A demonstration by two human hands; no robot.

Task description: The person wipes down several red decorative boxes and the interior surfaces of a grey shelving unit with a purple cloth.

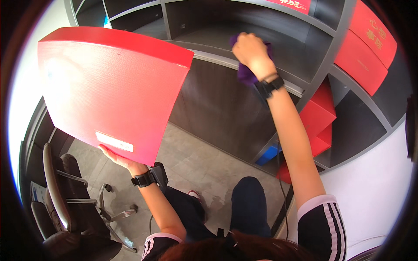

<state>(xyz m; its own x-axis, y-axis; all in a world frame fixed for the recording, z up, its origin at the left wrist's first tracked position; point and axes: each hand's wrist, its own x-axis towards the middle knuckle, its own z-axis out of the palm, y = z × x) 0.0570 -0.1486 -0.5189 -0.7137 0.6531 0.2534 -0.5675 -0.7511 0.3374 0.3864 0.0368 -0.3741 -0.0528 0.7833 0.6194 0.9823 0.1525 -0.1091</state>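
A large flat red box (113, 87) with a small white label near its lower edge is held up at the left. My left hand (122, 161) grips it from below; most of the fingers are hidden behind the box. Farther forward, my right hand (251, 50) is closed over a purple cloth (247, 76). That cloth lies against the front edge of a dark shelf compartment (287, 48), and part of it hangs down over the edge. Both of my wrists carry black bands.
Red boxes (363, 48) stand in the right-hand shelf compartments, with more red boxes (320, 113) below them. A blue object (268, 154) sits low by the dark cabinet panel (217, 104). At the lower left is a brown office chair (65, 191). A thin cable (285, 204) hangs near my right arm.
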